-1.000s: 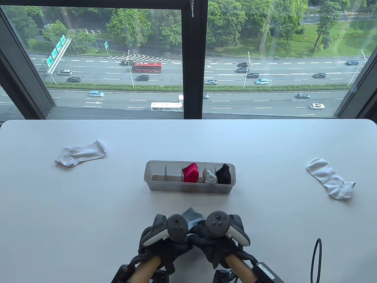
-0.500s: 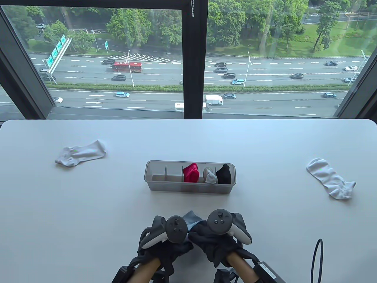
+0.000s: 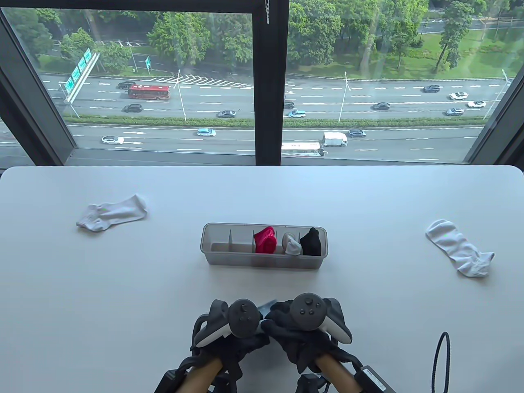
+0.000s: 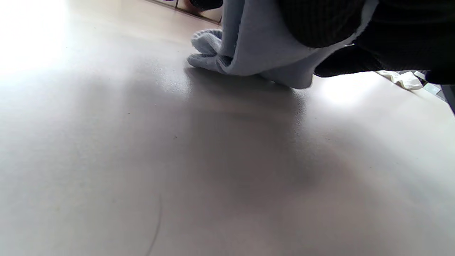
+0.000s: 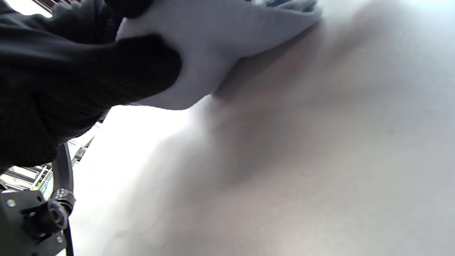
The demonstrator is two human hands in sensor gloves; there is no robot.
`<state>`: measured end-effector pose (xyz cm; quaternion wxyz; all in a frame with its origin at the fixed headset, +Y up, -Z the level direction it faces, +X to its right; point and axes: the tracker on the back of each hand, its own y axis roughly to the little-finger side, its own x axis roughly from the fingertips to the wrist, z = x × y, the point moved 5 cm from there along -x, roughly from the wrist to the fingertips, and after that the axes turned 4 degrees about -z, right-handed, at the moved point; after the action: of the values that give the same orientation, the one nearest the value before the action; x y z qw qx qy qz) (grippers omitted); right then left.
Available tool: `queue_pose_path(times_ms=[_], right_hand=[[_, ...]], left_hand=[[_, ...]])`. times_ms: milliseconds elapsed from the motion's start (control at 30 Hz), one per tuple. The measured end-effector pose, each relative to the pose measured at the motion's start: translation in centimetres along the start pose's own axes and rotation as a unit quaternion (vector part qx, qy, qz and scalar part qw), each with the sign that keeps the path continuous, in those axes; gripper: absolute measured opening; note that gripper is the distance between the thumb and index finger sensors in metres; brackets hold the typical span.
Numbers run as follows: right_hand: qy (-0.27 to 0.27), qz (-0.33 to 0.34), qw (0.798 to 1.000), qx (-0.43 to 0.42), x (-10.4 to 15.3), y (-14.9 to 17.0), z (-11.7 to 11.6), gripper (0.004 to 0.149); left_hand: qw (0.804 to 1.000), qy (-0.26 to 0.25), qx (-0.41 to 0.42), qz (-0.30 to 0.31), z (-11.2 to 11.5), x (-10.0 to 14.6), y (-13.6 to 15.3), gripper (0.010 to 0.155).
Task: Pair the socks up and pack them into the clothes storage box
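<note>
Both hands meet at the table's near edge over a light blue sock bundle (image 3: 267,306), mostly hidden under them. My left hand (image 3: 241,335) grips it from the left, and in the left wrist view its black fingers (image 4: 320,21) curl over the blue fabric (image 4: 256,49). My right hand (image 3: 286,327) grips it from the right, its thumb (image 5: 142,71) pressed into the pale cloth (image 5: 220,39). The clear storage box (image 3: 213,245) sits mid-table with a red bundle (image 3: 265,240), a grey-white bundle (image 3: 292,245) and a black bundle (image 3: 311,241) in its right compartments.
A loose white sock (image 3: 112,213) lies at the far left and another white sock (image 3: 458,247) at the right. The box's two left compartments hold nothing. A black cable (image 3: 442,360) loops at the near right edge. A window runs behind the table.
The blue sock bundle has been drawn in under the hands, so less of it shows. The right hand shifted slightly up and left over it.
</note>
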<state>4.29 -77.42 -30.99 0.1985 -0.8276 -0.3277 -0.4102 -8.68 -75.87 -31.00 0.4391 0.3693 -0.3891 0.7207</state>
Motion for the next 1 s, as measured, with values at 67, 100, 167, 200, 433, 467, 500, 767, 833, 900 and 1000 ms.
queue_pose_path(times_ms=[67,100,167,200,433,467,500,767,833,900,1000], right_hand=[[0.001,-0.01,1.0,-0.017,-0.2,0.4,0.1,0.046],[0.002,-0.017,1.0,-0.022,-0.2,0.5,0.0,0.048],[0.014,-0.02,1.0,-0.008,-0.1,0.4,0.0,0.061],[0.009,-0.011,1.0,0.004,-0.1,0.3,0.0,0.068],[0.011,0.013,1.0,0.012,0.1,-0.6,0.2,0.048],[0.008,0.012,1.0,-0.002,0.2,-0.7,0.1,0.047],[0.001,0.011,1.0,-0.01,0.1,-0.7,0.0,0.047],[0.023,0.022,0.997,0.073,0.4,-2.0,0.2,0.051],[0.018,0.018,0.998,0.062,0.3,-1.7,0.4,0.048],[0.015,0.009,1.0,0.02,0.2,-1.1,0.8,0.048],[0.017,-0.006,0.999,-0.044,0.2,-0.3,1.2,0.051]], left_hand=[[1.0,-0.021,0.002,0.011,-0.4,0.2,-0.2,0.058],[1.0,-0.021,0.002,0.016,-0.5,0.2,-0.4,0.054],[1.0,-0.012,-0.006,0.024,-0.3,0.2,-0.7,0.051],[1.0,0.001,-0.009,0.027,-0.1,0.2,-0.7,0.05],[0.999,0.027,-0.028,0.016,0.6,0.0,-0.6,0.054],[0.999,0.026,-0.03,0.017,0.6,0.0,-0.6,0.055],[0.999,0.018,-0.029,0.013,0.5,0.1,-0.6,0.051],[1.0,0.027,-0.003,0.007,0.5,0.1,0.1,0.049],[1.0,-0.01,-0.007,-0.003,-0.2,0.3,0.2,0.07],[0.999,-0.036,0.001,0.012,-0.9,0.6,-0.2,0.064],[0.998,-0.059,-0.007,0.034,-1.6,0.8,-1.0,0.053]])
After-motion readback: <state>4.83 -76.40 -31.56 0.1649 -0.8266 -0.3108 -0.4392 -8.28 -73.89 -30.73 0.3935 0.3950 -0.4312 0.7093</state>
